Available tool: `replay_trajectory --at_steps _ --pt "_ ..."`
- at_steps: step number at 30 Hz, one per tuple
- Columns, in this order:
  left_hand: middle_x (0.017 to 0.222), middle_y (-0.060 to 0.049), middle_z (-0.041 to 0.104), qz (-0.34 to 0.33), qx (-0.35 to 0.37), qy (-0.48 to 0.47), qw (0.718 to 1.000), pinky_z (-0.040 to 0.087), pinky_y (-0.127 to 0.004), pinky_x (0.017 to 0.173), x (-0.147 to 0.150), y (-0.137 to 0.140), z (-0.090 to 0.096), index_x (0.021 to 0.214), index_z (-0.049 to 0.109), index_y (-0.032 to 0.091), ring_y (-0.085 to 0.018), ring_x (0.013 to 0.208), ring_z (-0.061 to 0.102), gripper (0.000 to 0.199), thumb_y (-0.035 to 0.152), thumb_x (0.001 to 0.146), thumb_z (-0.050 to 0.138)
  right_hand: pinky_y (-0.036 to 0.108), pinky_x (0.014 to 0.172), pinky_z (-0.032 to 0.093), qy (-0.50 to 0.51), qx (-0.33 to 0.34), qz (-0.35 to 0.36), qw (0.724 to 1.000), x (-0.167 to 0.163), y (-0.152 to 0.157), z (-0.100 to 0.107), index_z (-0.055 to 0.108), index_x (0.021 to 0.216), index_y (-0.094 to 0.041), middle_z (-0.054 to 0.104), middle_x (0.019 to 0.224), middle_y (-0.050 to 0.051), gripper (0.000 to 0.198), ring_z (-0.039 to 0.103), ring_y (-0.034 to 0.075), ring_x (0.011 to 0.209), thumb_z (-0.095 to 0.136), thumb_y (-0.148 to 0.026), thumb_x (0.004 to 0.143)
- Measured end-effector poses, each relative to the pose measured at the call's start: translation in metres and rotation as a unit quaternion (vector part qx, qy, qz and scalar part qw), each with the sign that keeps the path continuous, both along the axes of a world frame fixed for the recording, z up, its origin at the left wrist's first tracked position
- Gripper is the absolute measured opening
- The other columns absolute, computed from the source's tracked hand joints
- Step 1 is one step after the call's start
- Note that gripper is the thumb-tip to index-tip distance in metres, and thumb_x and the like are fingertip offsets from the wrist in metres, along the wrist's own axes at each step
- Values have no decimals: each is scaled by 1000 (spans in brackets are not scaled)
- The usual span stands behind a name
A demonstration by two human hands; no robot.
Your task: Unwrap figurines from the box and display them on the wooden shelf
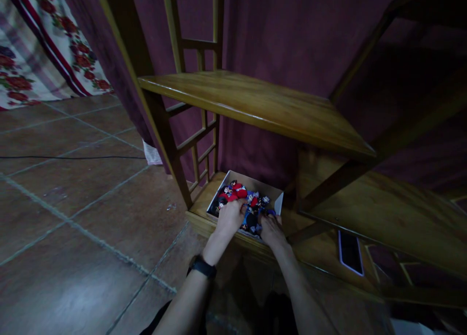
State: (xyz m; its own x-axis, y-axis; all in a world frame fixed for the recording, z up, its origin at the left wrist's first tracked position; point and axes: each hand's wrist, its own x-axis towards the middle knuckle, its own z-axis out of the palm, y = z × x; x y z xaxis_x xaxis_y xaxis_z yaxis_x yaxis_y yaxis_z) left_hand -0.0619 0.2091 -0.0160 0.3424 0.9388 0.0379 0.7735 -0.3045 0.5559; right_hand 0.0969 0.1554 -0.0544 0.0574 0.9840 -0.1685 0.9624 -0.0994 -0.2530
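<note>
Head view: both hands are down in a shallow white box of small figurines sitting on the lowest shelf of a wooden shelving unit

Left hand lies palm-down over the near-left part of the pile, fingers curled onto the red and dark pieces; it looks like they are pressing or gathering, but whether they actually pinch one I cannot tell. Black watch on that wrist

Right hand sits at the near-right edge of the box, fingers bent over the rim and touching the blue pieces; likely steadying the box, though a real grip is not visible

Box is pushed toward the front of the shelf, so it is reachable from above without ducking under the upper shelf, which overhangs beyond the fingertips

Right of the right-hand fingers, well apart, a phone lies flat and dark-screened on a lower board

Surroundings: glossy brown tiled floor left of the left hand, thin black cable running across it, dark maroon curtain behind the shelves, floral cloth far upper left. Lighting is dim, figurine detail mostly unreadable
</note>
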Motion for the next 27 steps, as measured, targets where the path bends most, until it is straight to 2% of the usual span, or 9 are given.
replay_trajectory --at_steps 2,4,9,12,16,19,23,25,27 --pt "96 -5 67 2 -20 -32 999 43 -28 79 0 1 -3 105 62 28 -19 90 60 29 28 81 48 38 92 25 77 33 -31 996 -1 5 0 52 98 -20 61 95 6 28 48 22 99 54 -17 71" --pt "93 -5 67 10 -47 -79 996 43 -27 78 0 3 -7 102 65 25 -18 87 60 27 24 79 50 36 83 36 208 62 -75 973 -3 12 -1 51 89 -22 60 84 1 22 53 19 86 58 -26 69" --pt "76 -3 67 29 -132 -224 965 46 -26 70 9 8 -17 91 69 20 -16 75 60 23 18 73 54 27 59 46 539 77 -160 823 -12 21 0 47 79 -22 53 72 -4 30 54 13 65 63 -41 62" --pt "66 -2 63 34 -210 -322 923 47 -24 61 15 7 -18 93 67 17 -13 64 58 24 16 74 52 26 56 48 601 77 -183 774 -14 22 3 48 78 -21 55 72 -4 34 56 13 64 67 -41 57" --pt "69 -2 62 56 -315 -415 852 47 -22 57 18 4 -12 101 62 15 -11 62 58 28 15 76 51 27 59 49 607 85 -158 774 -13 24 6 53 79 -20 60 72 -1 31 59 15 66 68 -36 57" --pt "76 -3 62 57 -348 -444 824 48 -23 58 18 2 -8 103 60 17 -12 66 60 32 13 72 56 29 69 48 589 105 -130 791 -12 25 9 59 78 -19 64 76 0 25 60 15 73 67 -31 58" --pt "68 -1 60 62 -348 -474 807 47 -21 54 17 5 -10 96 61 14 -10 58 59 31 8 66 63 31 75 48 619 104 -150 764 -9 25 14 62 89 -19 66 91 4 29 60 18 86 63 -31 63" --pt "64 0 58 98 -336 -501 792 47 -20 53 14 10 -11 94 60 13 -10 56 59 29 7 66 63 31 73 49 630 119 -180 746 -5 26 16 62 94 -20 65 97 6 32 60 19 89 61 -33 65" --pt "63 0 58 149 -318 -527 774 47 -20 53 8 16 -12 95 59 13 -10 56 59 29 8 67 63 31 70 50 608 146 -213 751 1 28 15 62 93 -20 65 97 6 31 60 19 89 59 -34 65"
